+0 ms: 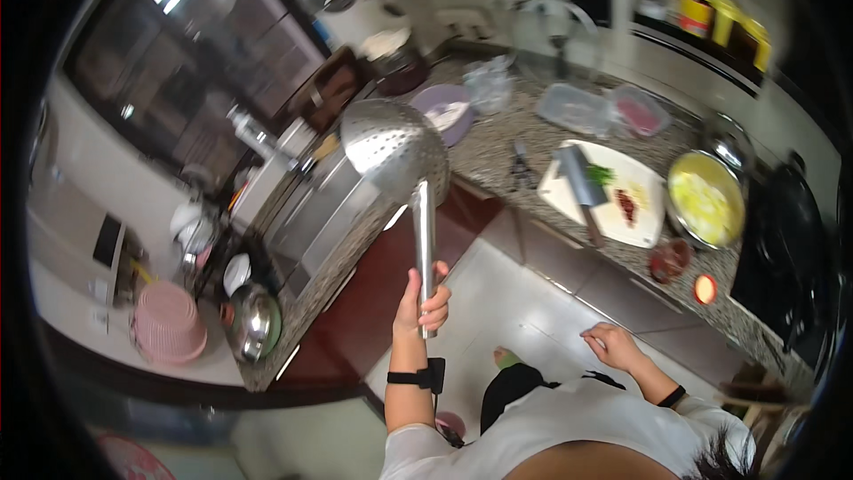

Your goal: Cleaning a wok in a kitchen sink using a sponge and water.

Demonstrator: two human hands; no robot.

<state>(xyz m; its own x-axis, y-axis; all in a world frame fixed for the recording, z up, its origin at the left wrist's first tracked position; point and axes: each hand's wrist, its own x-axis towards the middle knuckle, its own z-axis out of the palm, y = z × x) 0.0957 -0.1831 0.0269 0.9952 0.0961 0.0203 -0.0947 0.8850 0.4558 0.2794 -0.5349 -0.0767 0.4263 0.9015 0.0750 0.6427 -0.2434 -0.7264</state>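
Observation:
My left hand [422,303] grips the handle of a large stainless steel slotted ladle [393,143]. The ladle is raised, and its perforated bowl hangs in the air between the sink and the counter corner. With nothing in it, my right hand [612,345] is over the floor beside the counter front, its fingers loosely curled. On the counter lies a white cutting board [626,217] with a cleaver [581,177], chopped greens [600,175] and chopped red pieces [625,207]. A metal pot [706,199] of pale yellow-green cut pieces stands beside the board.
A black wok [783,233] is on the cooktop at the right. Scissors [522,165], plastic containers [573,110] and a purple bowl [445,113] are on the granite counter. The sink [316,210] is at left, near a pink basket [168,321]. A small red-rimmed dish [705,289] sits near the edge.

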